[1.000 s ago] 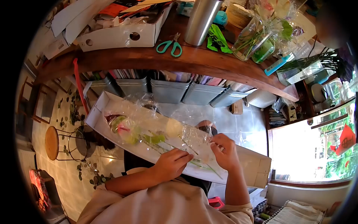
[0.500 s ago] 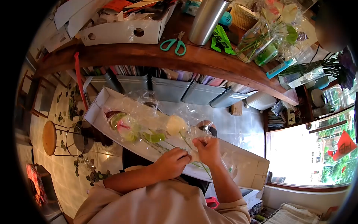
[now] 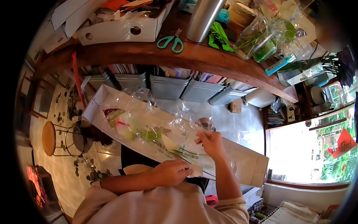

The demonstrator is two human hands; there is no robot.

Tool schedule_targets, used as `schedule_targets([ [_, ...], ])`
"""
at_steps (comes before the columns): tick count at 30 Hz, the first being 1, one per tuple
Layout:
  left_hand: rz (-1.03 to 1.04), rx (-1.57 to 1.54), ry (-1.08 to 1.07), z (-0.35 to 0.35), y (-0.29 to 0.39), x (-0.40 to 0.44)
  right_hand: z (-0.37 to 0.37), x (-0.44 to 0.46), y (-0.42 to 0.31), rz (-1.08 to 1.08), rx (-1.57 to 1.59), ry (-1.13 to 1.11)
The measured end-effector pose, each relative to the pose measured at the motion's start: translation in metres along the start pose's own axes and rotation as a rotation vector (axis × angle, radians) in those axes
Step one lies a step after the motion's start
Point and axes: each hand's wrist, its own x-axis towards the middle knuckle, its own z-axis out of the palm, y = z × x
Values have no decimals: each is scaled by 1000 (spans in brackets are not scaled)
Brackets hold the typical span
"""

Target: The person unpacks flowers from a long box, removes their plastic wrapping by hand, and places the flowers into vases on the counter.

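Note:
A long white cardboard box [image 3: 242, 158] lies slanted across my lap. Inside it are flowers under crinkled clear plastic wrap [image 3: 179, 121]. Among them are a cream flower [image 3: 169, 143], a pink-and-green one [image 3: 123, 125] and green stems [image 3: 186, 154]. Near the box's far side, my right hand [image 3: 210, 143] pinches the wrap between thumb and fingers. My left hand [image 3: 173, 172] is closed over the near edge, by the stem ends. What its curled fingers hold, if anything, is hidden.
Above the box runs a wooden counter [image 3: 123, 52], bearing teal scissors [image 3: 171, 41], a steel tumbler [image 3: 203, 20], a white box [image 3: 119, 33] of scraps and wrapped flowers [image 3: 268, 33]. Grey metal bins [image 3: 169, 87] stand underneath. A round stool [image 3: 49, 136] is at left.
My right hand has risen slightly with the wrap, and my left hand has dropped toward me. The cream flower has shifted lower and now looks narrower. Printed wrap shows between my hands.

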Motion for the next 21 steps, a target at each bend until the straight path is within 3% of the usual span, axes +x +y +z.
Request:
schedule_targets([
  [5, 97, 28, -8, -1, 6, -5, -17, -23, -3, -134, -546, 174],
  [8, 107, 47, -66, -8, 11, -3, -24, -46, -22, -79, -803, 100],
  [12, 220, 28, -49, -5, 11, -3, -11, -54, -21, -198, -465, -391],
  [15, 281, 44, 6, -1, 9, -4, 4, -47, -10, -283, -394, -595],
  [19, 250, 73, 63, -6, 12, -6, 2, -44, -10, -328, -326, -702],
  [21, 216, 80, 79, -12, 17, -5, -1, -46, -18, -212, -275, -610],
])
